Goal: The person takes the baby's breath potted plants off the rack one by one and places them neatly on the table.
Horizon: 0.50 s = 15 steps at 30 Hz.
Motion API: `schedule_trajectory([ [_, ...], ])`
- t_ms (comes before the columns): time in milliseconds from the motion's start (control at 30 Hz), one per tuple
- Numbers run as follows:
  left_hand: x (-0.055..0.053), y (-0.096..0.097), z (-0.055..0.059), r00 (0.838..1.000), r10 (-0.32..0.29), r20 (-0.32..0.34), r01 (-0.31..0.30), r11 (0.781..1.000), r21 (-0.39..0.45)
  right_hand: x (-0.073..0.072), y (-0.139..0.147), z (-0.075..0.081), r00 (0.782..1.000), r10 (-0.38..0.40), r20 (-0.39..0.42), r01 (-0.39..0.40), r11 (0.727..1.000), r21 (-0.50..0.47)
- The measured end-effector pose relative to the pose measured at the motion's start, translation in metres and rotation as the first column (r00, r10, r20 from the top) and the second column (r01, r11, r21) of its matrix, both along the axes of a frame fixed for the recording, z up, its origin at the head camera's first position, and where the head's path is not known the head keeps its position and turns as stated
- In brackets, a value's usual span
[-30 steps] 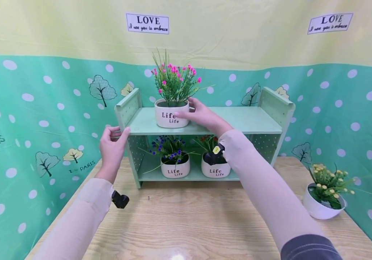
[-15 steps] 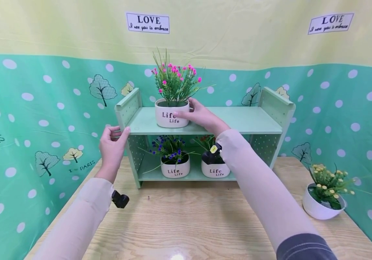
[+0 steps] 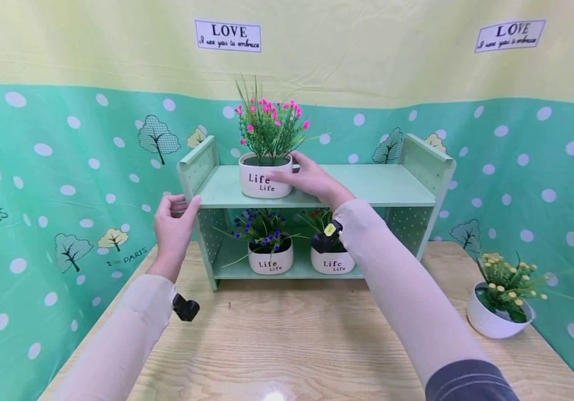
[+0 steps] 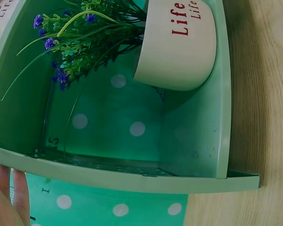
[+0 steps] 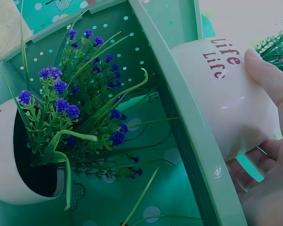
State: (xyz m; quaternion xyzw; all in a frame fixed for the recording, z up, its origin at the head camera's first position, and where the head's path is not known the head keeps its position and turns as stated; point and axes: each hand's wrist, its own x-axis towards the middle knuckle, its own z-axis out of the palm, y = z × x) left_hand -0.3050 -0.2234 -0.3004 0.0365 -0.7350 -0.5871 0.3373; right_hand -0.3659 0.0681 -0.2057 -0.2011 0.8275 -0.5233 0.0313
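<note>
On the top board of a light green two-tier shelf stands a white oval flowerpot with pink artificial flowers, lettered "Life Life". My right hand grips its right end, thumb on the front face and fingers round behind. In the right wrist view the thumb lies beside the lettering. My left hand holds the shelf's left side panel, thumb at its front edge and fingers outside it. The left wrist view shows those fingers partly hidden beyond the panel.
Below, a pot with blue-purple flowers and one with red flowers stand on the lower board; my right wrist camera overlaps the latter. A white pot with yellow flowers sits at the right of the wooden table. Polka-dot cloth hangs around.
The pink-flowered pot has turned slightly and come a touch nearer the board's front edge under my right hand. My left hand stays in place on the shelf's side.
</note>
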Motion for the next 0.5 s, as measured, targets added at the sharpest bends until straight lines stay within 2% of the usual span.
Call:
schedule_trajectory([
  [167, 0.0, 0.001, 0.0, 1.0, 0.002, 0.013, -0.002, 1.0, -0.004, -0.001, 0.002, -0.002, 1.0, 0.016, -0.015, -0.016, 0.999, -0.035],
  [367, 0.0, 0.001, -0.001, 1.0, -0.002, 0.012, 0.002, 1.0, -0.004, 0.0, 0.009, -0.002, 1.0, -0.03, 0.0, 0.03, 1.0, 0.003],
  [500, 0.0, 0.0, 0.0, 1.0, 0.001, 0.014, -0.001, 1.0, 0.0, 0.0, 0.012, 0.0, 1.0, -0.01, -0.014, 0.01, 1.0, -0.008],
])
